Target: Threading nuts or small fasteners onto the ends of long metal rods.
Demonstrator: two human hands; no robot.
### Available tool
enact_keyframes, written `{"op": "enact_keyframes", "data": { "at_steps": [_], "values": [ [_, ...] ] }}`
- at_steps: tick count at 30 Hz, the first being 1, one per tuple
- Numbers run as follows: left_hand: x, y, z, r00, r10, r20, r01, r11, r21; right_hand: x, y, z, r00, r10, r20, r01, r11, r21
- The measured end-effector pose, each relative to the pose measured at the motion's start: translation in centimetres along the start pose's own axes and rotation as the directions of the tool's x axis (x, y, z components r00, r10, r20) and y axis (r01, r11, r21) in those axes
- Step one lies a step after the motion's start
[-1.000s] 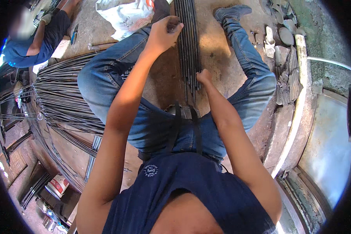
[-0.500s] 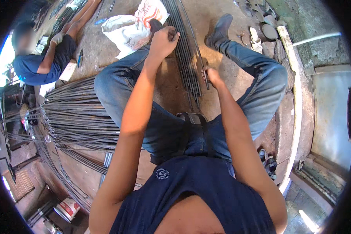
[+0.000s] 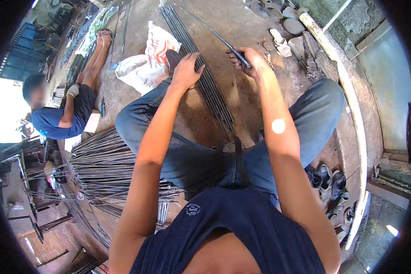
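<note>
My right hand (image 3: 249,63) is closed around the near end of a long, thin dark metal rod (image 3: 209,28). This rod slants away to the far left, crossing above the floor. A row of similar metal rods (image 3: 210,84) lies side by side on the floor between my legs. Just left of that row is my left hand (image 3: 187,71), with its thumb apart from bent fingers and nothing visible in it. Whether its fingertips touch the rods I cannot tell.
A white sack (image 3: 144,73) lies by my left foot. Many more rods (image 3: 105,169) are piled beside my left thigh. A co-worker (image 3: 55,123) sits at the left. Sandals (image 3: 280,42), shoes (image 3: 324,177) and a long pale pole (image 3: 357,109) are at the right.
My right hand has moved forward and up with the rod, which now slants farther left. The curled fingers of my left hand have loosened. The whole view has shifted somewhat.
</note>
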State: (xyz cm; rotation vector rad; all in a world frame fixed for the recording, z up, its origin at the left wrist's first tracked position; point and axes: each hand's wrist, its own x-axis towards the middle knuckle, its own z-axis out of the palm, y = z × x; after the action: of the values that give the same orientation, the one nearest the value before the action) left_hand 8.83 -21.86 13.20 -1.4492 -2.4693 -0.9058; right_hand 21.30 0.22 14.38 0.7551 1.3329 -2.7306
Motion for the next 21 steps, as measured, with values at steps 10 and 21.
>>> {"op": "enact_keyframes", "data": {
  "at_steps": [10,21],
  "values": [
    [12.3,4.6,1.5,0.838,0.491,0.238,-0.538,0.815,0.216,-0.6,0.0,0.0,0.999,-0.020,0.050,0.008,0.971,0.238],
    [18.6,5.5,10.6,0.813,0.290,0.504,-0.384,0.919,0.091,4.8,6.4,-19.4,0.821,-0.005,-0.571,0.191,0.945,0.265]
  ]
}}
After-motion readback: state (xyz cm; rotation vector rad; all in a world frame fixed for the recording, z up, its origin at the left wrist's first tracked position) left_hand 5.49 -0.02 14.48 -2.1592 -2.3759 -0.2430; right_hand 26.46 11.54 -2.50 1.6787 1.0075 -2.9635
